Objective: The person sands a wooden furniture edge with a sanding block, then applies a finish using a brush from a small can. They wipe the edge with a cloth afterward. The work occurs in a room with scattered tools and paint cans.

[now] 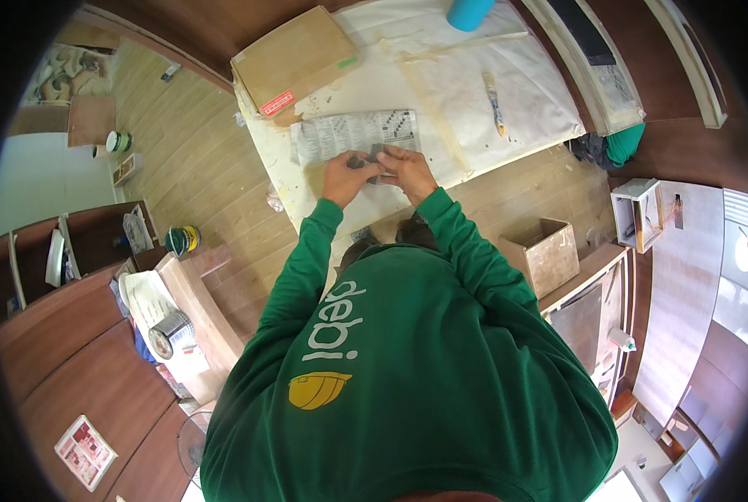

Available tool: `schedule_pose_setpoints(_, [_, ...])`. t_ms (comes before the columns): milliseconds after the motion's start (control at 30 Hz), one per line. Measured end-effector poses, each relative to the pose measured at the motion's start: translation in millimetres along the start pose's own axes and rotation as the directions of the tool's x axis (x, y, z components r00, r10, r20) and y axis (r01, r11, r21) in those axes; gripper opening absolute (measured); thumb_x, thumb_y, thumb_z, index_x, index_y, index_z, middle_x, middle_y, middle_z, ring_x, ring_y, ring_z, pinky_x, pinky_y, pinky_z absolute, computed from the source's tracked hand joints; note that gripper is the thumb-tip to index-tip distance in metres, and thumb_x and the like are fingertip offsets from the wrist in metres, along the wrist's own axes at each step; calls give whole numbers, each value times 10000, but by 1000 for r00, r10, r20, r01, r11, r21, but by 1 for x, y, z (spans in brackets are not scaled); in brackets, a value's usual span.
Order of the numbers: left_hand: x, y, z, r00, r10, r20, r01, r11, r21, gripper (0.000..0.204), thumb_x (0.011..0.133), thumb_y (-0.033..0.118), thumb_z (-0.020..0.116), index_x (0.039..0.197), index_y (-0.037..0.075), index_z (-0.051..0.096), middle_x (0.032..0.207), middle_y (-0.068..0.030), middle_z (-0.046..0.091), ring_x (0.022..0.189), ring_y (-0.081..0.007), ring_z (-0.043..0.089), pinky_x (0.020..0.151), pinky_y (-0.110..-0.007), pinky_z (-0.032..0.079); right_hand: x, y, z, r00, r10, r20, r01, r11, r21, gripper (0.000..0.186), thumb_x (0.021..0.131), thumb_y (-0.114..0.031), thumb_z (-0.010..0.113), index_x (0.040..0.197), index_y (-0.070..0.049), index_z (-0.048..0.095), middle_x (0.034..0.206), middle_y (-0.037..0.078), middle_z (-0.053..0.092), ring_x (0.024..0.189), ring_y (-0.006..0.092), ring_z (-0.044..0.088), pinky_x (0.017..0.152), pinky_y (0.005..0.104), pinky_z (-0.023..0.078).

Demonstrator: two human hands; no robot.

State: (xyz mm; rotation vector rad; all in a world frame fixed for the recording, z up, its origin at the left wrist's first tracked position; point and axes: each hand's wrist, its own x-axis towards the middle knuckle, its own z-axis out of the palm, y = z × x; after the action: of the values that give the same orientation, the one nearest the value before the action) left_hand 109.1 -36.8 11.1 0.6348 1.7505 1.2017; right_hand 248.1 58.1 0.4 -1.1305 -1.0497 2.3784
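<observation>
Over the near edge of a covered table (508,75), my left hand (345,179) and my right hand (411,173) are close together with fingers pinched. Between them is a small dark grey piece (377,151) that looks like folded sandpaper, gripped by my right hand. Another dark bit (355,161) shows at my left fingertips; whether it belongs to the same piece I cannot tell. Just beyond my hands lies a printed newspaper sheet (353,134), flat on the table.
A paintbrush (495,105) lies to the right on the table. At its far side are a cardboard piece (298,58) and a blue container (470,12). Paint cans (181,240) stand on the wooden floor at left; an open wooden box (543,255) sits at right.
</observation>
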Motion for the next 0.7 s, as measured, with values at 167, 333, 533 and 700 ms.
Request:
schedule_pose_setpoints(167, [-2,3,-15,971,-100,218,156,953,-261,344,836,144,786,1110,-43,696,764,-30,642,625,-97,572,553,-238,440,-15,-5,3,998,-59,-8,59,996,-66,579,932,-203,738,1388,81,521,1197,119,685,1075,210,673,943,359,568])
schedule_pose_setpoints(333, [1,-8,-20,952,-50,301,141,947,-289,367,863,142,783,1158,-49,678,780,-31,650,612,-99,559,562,-242,440,-25,-9,8,996,-77,-53,73,996,-59,578,922,-209,745,1371,86,532,1163,141,701,1071,215,679,908,357,588])
schedule_pose_setpoints(533, [3,-18,-26,962,-102,254,197,902,-384,359,849,113,784,1146,-55,671,798,-32,663,610,-107,561,556,-254,447,-23,-2,12,993,-93,-79,92,996,-5,523,928,-180,712,1355,76,551,1153,146,698,1033,226,690,875,369,598])
schedule_pose_setpoints(700, [6,-24,-40,994,-73,87,89,977,-195,297,786,82,785,1055,-18,708,788,-24,664,642,-92,565,566,-245,453,-13,10,2,974,-41,-221,62,994,89,457,853,-147,684,1275,21,636,1104,149,700,963,249,695,825,394,588])
